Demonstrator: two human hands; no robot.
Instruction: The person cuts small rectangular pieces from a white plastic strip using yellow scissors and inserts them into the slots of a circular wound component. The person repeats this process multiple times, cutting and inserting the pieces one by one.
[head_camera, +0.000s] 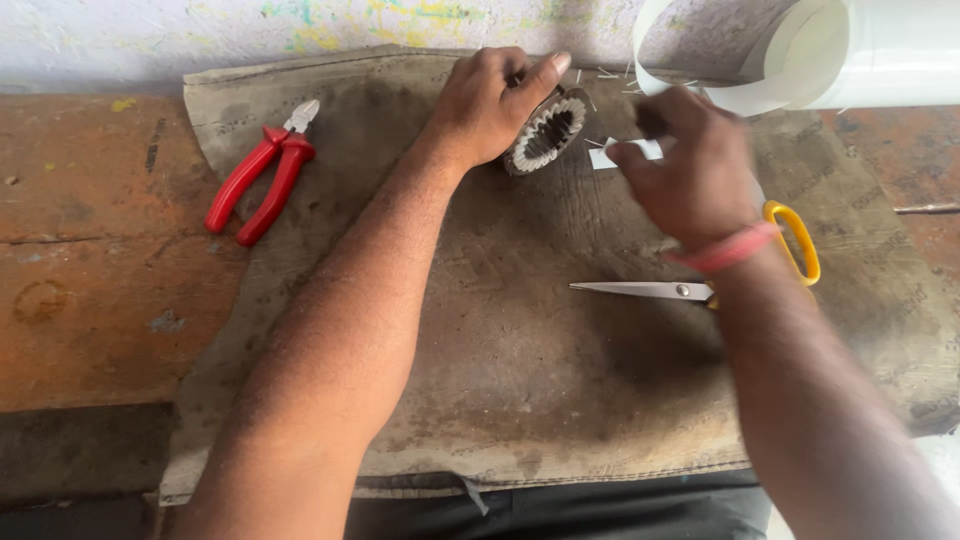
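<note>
The stator (546, 130), a ring of slotted metal teeth, stands on edge near the far rim of the mat (520, 350), and every place below is told from it. The left hand (490, 105) is curled over its top and left side, fingers wrapped round the back, thumb stretched along the upper rim, so it holds the ring steady. Just right of the stator the right hand (690, 170) is mostly closed, its fingertips pinching a small white paper slip (625, 152) that points toward the slots; the hand is blurred, so the exact grip is hard to read. Nearer the person and right of the stator, scissors (700, 290) with yellow handles lie flat, partly under the right wrist, blades pointing left. Far right and beyond, a white paper roll (840, 50) hangs over the mat's corner. Well to the left of the stator lie red pliers (262, 175), at the mat's edge. As I judge it, the slip could buckle or tear against the teeth if pushed in crooked, the ring could roll if the left hand loosens, and the wrist could knock the scissors.
</note>
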